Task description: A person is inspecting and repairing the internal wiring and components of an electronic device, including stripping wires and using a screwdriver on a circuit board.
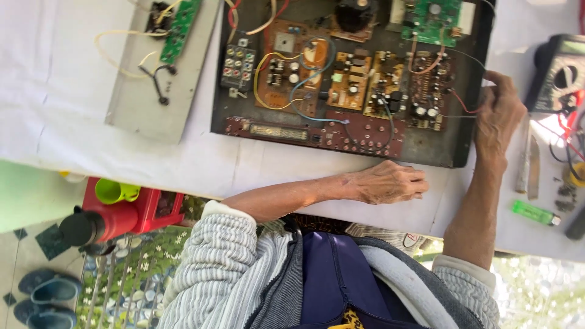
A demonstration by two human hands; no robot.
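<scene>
just one view here, a head cam looking pretty much straight down from above the person's chest, fairly close. It faces the white-covered table (201,164) with the open circuit chassis (350,82) up top, floor at lower left.

An opened amplifier chassis (350,79) full of circuit boards is seen on the white-covered tabletop (55,109); its right edge is touched by the right hand (498,113); the left hand (390,181) is rested flat just below it; a green lighter (534,212) is laid nearby.

White-covered table (49,122), open circuit chassis (463,146), grey panel (146,116), multimeter (557,73), green lighter (535,213)
</scene>
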